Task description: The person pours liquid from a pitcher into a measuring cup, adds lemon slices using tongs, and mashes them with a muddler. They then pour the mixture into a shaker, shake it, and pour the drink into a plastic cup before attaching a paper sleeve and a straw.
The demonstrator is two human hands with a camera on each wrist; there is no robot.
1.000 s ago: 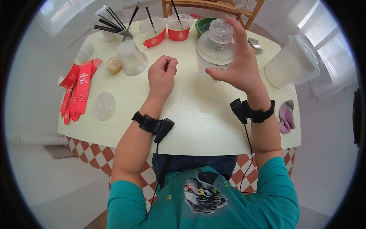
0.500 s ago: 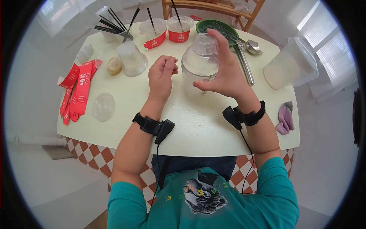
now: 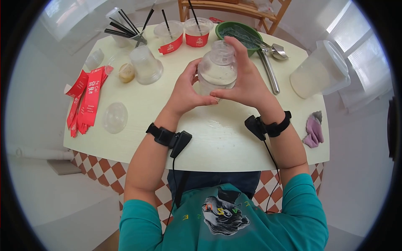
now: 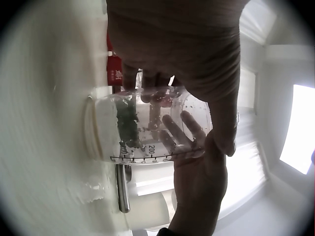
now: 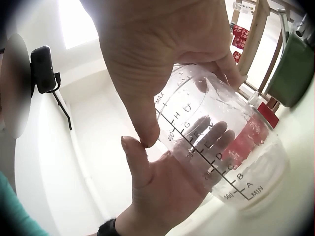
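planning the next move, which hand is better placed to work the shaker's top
Probably the right hand: its raised finger reaches beside the top of the shaker, while the left hand sits lower, along its side.

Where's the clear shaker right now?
Head view: the clear shaker is upper centre, held between the left hand and right hand, on the near side of the green bowl.

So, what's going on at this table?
A person's left hand and right hand are around a clear container with printed measuring marks, holding it upright at the table. A green bowl sits behind it, slightly right. Red-banded cups with black straws stand behind it to the left, and a translucent pitcher is off to the right.
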